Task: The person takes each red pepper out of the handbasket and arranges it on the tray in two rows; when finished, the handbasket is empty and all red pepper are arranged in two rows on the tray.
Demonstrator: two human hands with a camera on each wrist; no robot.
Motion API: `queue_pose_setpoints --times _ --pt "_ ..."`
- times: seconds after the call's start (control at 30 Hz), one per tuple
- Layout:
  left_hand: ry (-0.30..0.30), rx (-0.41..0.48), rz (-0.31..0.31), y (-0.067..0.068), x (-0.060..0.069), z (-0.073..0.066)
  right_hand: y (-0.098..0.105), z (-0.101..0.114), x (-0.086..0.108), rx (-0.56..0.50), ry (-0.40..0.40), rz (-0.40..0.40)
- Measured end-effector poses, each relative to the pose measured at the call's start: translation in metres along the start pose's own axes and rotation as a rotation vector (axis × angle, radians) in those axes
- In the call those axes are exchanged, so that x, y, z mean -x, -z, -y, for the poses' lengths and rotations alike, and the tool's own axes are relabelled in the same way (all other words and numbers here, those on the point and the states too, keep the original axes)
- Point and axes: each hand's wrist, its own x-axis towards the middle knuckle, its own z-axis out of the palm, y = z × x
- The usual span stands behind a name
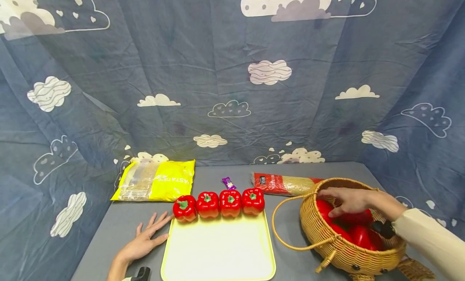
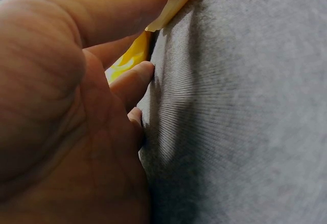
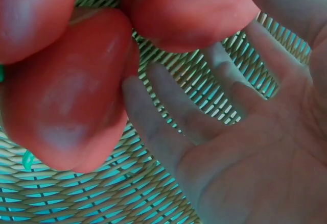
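Note:
Several red bell peppers [image 1: 230, 203] with green stems stand in a row along the far edge of a pale yellow tray [image 1: 218, 252]. At the tray's left side, my left hand [image 1: 143, 241] rests on the table with fingers spread, its thumb touching the rim [image 2: 176, 2]. Inside a wicker basket [image 1: 313, 222] on the right, my right hand [image 1: 349, 201] reaches among more red bell peppers [image 1: 363, 236]. In the right wrist view its fingers are extended and parted between two peppers [image 3: 76, 96], gripping neither; one fingertip is at a pepper's side.
A yellow pasta bag [image 1: 170, 181] lies at the back left. Behind the peppers is a small purple wrapped sweet [image 1: 229, 183]. A red packet of noodles [image 1: 281, 184] lies back right, partly behind the basket. The basket's handle [image 1: 281, 238] hangs out toward the tray.

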Motion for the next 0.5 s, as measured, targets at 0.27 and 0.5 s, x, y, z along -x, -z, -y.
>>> queue_pose_setpoints --times 0.27,0.5 --pt "0.002 -0.001 -0.009 -0.0008 -0.0011 0.0020 -0.0005 -0.0025 -0.0014 0.024 0.004 0.006" --pt "0.000 0.000 -0.011 -0.0010 -0.0015 0.0021 -0.0031 -0.0026 -0.0073 -0.113 -0.006 0.043"
